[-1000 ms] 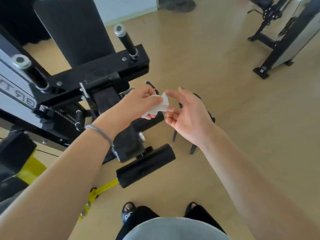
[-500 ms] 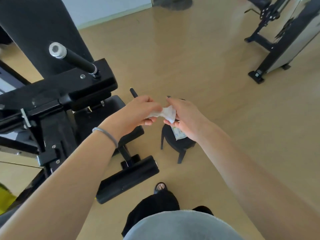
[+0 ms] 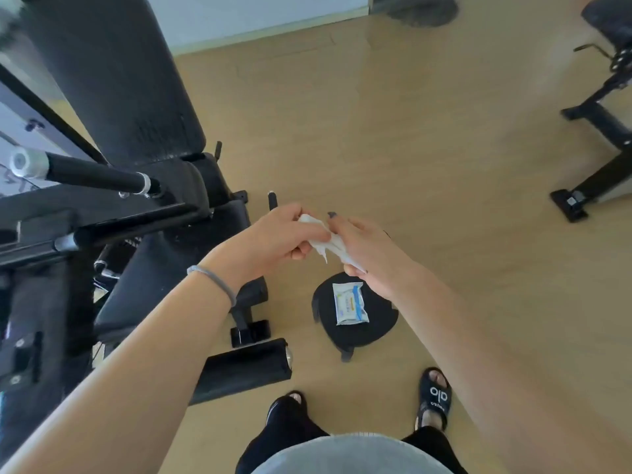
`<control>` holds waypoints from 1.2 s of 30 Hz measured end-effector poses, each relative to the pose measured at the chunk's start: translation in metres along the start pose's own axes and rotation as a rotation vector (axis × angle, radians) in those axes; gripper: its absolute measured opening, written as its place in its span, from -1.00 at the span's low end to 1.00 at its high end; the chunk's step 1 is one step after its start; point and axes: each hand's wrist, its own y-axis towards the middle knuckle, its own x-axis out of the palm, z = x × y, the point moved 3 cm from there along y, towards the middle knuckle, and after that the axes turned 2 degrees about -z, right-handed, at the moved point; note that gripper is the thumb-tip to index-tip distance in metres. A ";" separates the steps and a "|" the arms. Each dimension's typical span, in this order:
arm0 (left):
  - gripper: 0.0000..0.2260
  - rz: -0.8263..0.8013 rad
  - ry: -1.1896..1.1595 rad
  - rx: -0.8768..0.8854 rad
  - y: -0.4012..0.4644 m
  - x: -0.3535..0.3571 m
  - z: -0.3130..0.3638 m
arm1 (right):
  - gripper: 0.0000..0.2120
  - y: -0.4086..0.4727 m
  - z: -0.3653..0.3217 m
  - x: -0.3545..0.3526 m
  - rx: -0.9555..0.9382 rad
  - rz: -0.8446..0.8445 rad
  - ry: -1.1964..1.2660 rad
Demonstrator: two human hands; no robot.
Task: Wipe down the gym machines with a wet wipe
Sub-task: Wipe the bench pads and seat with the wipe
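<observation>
A crumpled white wet wipe [image 3: 329,245] is stretched between both hands in mid-air above the floor. My left hand [image 3: 280,239] grips its upper end with curled fingers. My right hand [image 3: 367,256] pinches the lower end. A black gym machine [image 3: 113,186] with a padded back, a seat and a chrome-tipped handle bar [image 3: 78,171] fills the left side, just left of my hands. A black foam roller pad [image 3: 244,366] sticks out at its foot. A white and blue pack of wipes [image 3: 350,302] lies on a small round black stool [image 3: 379,328] under my right hand.
A second black machine frame [image 3: 595,159] stands on the wooden floor at the far right. A dark round base [image 3: 422,8] sits by the back wall. My feet in black sandals [image 3: 434,398] stand below the stool. Open wooden floor spreads between the machines.
The view has swung down and away from the machine, so the stool with the wipe pack now shows. Both hands have kept hold of the wipe and pulled it longer between them.
</observation>
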 end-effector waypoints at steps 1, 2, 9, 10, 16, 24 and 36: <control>-0.82 0.041 -0.032 -0.001 0.008 0.009 0.003 | -0.74 0.007 -0.001 -0.015 -0.011 -0.045 -0.021; -0.80 0.087 -0.074 -0.003 0.015 0.018 0.006 | -0.73 0.012 -0.002 -0.030 -0.013 -0.093 -0.037; -0.57 0.316 -0.188 -0.074 0.030 0.080 0.023 | -0.66 0.033 -0.028 -0.106 0.041 -0.370 -0.163; -0.59 0.354 -0.184 -0.068 0.032 0.082 0.029 | -0.66 0.035 -0.036 -0.110 0.041 -0.405 -0.190; -0.60 0.501 -0.129 -0.039 0.066 0.074 0.041 | -0.62 0.066 -0.055 -0.125 0.083 -0.445 -0.290; -0.67 0.573 -0.155 -0.137 0.118 0.067 0.086 | -0.34 0.134 -0.085 -0.157 -0.051 -0.673 -0.352; -0.58 0.763 -0.525 -0.159 0.227 0.112 0.180 | -0.62 0.280 -0.186 -0.242 0.087 -0.955 -0.249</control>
